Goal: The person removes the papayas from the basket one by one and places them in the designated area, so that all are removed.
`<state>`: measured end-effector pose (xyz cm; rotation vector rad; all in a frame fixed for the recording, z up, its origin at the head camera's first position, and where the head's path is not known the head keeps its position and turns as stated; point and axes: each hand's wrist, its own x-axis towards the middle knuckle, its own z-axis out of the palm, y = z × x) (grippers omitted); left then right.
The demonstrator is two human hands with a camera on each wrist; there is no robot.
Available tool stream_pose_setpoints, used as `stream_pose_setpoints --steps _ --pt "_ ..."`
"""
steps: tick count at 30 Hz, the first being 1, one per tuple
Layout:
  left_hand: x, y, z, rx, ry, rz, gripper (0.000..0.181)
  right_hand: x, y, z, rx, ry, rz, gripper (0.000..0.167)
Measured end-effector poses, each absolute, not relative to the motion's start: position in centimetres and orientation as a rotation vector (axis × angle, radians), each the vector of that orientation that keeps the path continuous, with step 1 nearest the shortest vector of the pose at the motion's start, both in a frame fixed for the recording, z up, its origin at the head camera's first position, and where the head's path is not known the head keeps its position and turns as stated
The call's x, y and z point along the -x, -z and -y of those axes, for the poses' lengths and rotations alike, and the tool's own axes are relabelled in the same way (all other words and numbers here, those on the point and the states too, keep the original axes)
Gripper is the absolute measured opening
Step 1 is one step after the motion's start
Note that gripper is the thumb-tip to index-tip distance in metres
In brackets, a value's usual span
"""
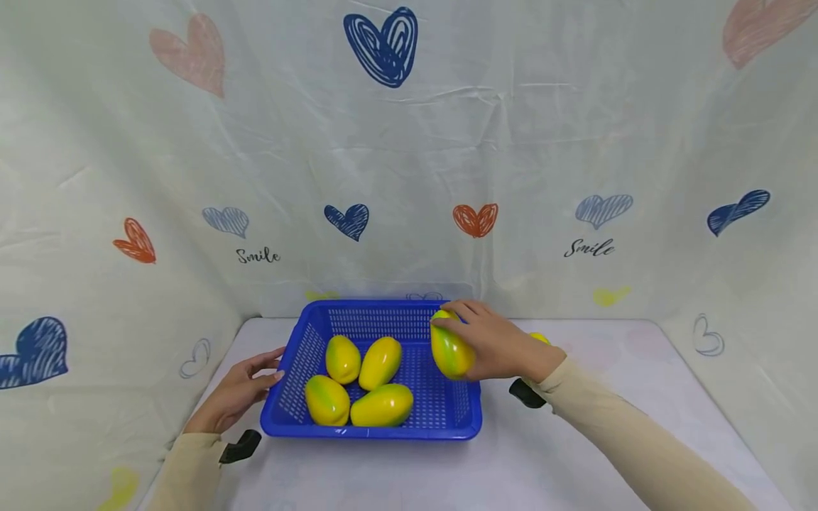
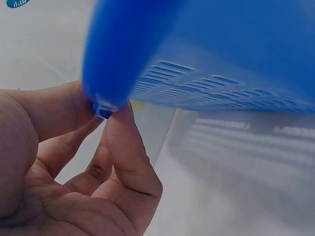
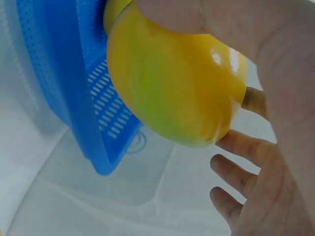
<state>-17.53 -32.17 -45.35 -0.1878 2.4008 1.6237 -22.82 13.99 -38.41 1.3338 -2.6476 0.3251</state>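
A blue plastic basket [image 1: 371, 433] with slotted walls stands on the table, several yellow-green mangoes [image 1: 382, 406] lying in its left and middle part. At its left side, my left hand [image 1: 233, 390] pinches the rim between thumb and fingers; the left wrist view shows the fingertips meeting at the blue rim [image 2: 128, 49]. My right hand [image 1: 495, 344] grips another mango [image 1: 450, 348] over the basket's right side. Up close in the right wrist view, this mango [image 3: 172, 83] is yellow with a green streak, thumb on one side and fingers on the other.
Behind my right wrist, part of a yellow object [image 1: 540, 337] shows on the table; most of it is hidden. A white curtain [image 1: 409, 156] printed with hearts hangs behind and beside the pale table [image 1: 607, 411]. Dark wrist devices [image 1: 241, 447] are on both arms.
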Motion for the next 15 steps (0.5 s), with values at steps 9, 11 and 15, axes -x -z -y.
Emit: stream_pose_setpoints --steps 9,11,15 --pt "17.7 45.4 32.2 0.185 -1.622 -2.395 0.066 21.6 37.4 -17.3 -1.193 -0.343 2.708 0.095" --pt "17.7 45.4 32.2 0.198 -1.617 -2.397 0.065 21.3 37.4 -18.1 -1.168 -0.370 2.701 0.095" --pt "17.7 45.4 32.2 0.217 -1.604 -2.400 0.066 20.7 37.6 -19.8 -1.107 -0.428 2.704 0.092"
